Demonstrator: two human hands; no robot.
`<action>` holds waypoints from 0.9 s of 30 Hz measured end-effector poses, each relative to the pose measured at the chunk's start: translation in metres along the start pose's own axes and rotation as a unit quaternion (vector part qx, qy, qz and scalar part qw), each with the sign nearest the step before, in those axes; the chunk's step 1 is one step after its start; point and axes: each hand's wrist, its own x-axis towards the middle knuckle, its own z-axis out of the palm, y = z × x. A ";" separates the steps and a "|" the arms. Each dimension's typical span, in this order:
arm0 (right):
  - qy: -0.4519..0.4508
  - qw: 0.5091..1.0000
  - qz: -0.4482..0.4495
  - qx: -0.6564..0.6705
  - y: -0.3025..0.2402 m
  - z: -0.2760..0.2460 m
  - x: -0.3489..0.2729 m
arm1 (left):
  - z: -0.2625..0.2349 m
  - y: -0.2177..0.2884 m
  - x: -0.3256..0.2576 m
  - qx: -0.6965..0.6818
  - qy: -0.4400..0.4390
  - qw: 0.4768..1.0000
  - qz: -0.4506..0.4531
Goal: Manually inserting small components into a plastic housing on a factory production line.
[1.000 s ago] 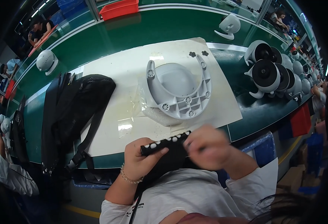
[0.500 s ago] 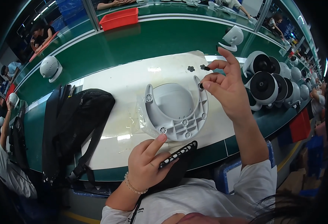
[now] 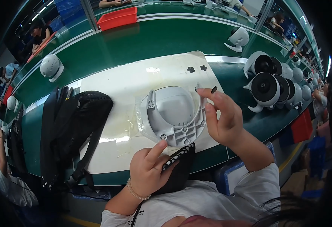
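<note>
Right hand: the right hand (image 3: 222,117) is raised over the right rim of the pale grey plastic horseshoe-shaped fan base (image 3: 175,115), thumb and forefinger pinched on a small black oval pad (image 3: 214,89).
Change, right hand: half a second ago it was stretched out farther up the table, near the two black flower-shaped pads (image 3: 197,69); now it has come back down to the fan base.
Left hand: the left hand (image 3: 150,170) sits at the near edge of the table, fingers closed around a black strip with a row of white dots (image 3: 179,159), forefinger pointing up toward the base.
Change, left hand: it stays in about the same spot, with the strip still in its grip.
Fan base: lies underside up on a crinkled clear plastic bag (image 3: 145,121), in the middle of the white sheet (image 3: 135,81) on the green table (image 3: 143,39).
Hands together or apart: apart, with the near edge of the base between them.
Left of the sheet: a black mesh backpack (image 3: 75,128) lies partly on the white sheet.
Right of the sheet: a row of white round fans with black faces (image 3: 271,85) stands on the table.
Far side: a red plastic tray (image 3: 117,17) and two more white fan pieces (image 3: 51,67).
</note>
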 end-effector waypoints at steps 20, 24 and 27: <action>-0.149 0.966 0.118 0.177 -0.040 0.040 0.062 | 0.000 -0.003 -0.003 -0.051 -0.002 0.999 -0.007; -0.109 0.994 0.005 0.007 -0.048 0.039 0.061 | -0.004 -0.006 -0.006 -0.043 -0.033 0.999 0.008; -0.083 0.987 -0.101 -0.091 -0.049 0.041 0.054 | -0.005 -0.006 -0.008 -0.053 -0.033 0.998 0.011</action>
